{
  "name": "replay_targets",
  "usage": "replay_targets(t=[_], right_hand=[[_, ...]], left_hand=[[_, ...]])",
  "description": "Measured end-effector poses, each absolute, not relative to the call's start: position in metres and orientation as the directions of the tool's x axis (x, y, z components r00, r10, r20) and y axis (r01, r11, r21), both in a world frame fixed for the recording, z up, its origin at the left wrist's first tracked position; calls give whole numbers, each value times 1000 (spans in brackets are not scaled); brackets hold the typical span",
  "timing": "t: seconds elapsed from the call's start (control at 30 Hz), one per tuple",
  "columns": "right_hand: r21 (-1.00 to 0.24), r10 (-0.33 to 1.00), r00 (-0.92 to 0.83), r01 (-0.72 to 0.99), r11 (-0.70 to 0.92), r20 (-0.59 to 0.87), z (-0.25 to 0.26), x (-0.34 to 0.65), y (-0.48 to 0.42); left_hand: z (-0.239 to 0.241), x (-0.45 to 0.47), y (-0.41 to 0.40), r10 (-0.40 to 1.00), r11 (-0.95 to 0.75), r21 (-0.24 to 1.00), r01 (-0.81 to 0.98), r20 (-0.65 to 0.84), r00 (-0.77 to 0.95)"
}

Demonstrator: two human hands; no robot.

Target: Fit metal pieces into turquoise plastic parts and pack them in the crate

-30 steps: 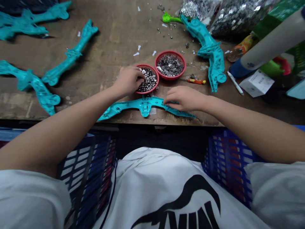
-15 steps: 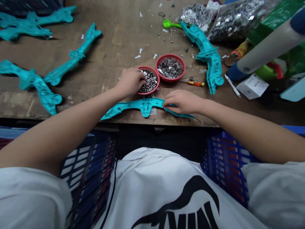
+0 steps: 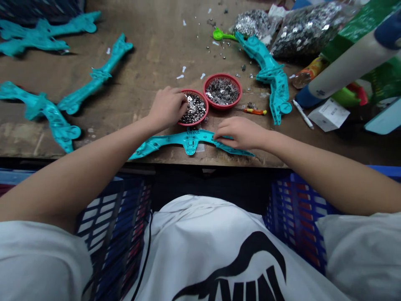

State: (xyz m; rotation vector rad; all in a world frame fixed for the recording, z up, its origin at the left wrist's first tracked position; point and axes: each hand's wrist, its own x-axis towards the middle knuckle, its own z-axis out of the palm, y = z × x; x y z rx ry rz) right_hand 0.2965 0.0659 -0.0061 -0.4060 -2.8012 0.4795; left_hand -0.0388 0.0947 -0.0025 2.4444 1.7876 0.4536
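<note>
My left hand (image 3: 167, 106) is over the left rim of a small red basket (image 3: 206, 109) filled with little shiny metal pieces (image 3: 194, 109). Its fingers are curled together at those pieces, and whatever they pinch is hidden. In front of the basket, a long curved turquoise plastic part (image 3: 189, 144) lies near the table's front edge. My right hand (image 3: 238, 133) rests on this part's right arm, fingers closed around its edge. A second red basket (image 3: 223, 107), holding duller metal clips (image 3: 222, 90), touches the first one at the back right.
More turquoise parts lie on the left (image 3: 40, 108) and right (image 3: 272, 79). A small yellow-orange screwdriver (image 3: 255, 111) is beside the second basket. Bags of metal pieces (image 3: 308, 33), a green spoon (image 3: 221, 34), a white box (image 3: 329, 115) and a large cylinder (image 3: 344, 58) stand farther right and back.
My left hand has drawn back slightly to the left in the basket. My right hand stays on the turquoise part, and the whole view has shifted a little.
</note>
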Motion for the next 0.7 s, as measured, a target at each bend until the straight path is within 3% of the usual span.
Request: replay_targets(t=[0.1, 0.2, 0.3, 0.37, 0.53, 0.7], right_hand=[[-418, 402, -881, 278, 865, 248, -4, 297, 67], [-609, 568, -755, 292, 738, 327, -5, 291, 65], [-839, 720, -614, 165, 519, 325, -5, 280, 58], [-922, 763, -581, 52, 383, 284, -3, 272, 51], [-979, 844, -498, -137, 154, 202, 7, 259, 28], [-971, 902, -407, -236, 44, 140, 8, 253, 17]], left_hand=[[9, -37, 91, 943, -301, 240, 923, 217, 251], [22, -26, 77, 927, -353, 354, 866, 260, 272], [31, -6, 50, 908, -412, 511, 754, 296, 295], [33, 8, 31, 904, -427, 606, 671, 301, 303], [25, 30, 5, 905, -422, 772, 475, 328, 270], [15, 32, 7, 858, -514, 740, 434, 436, 271]])
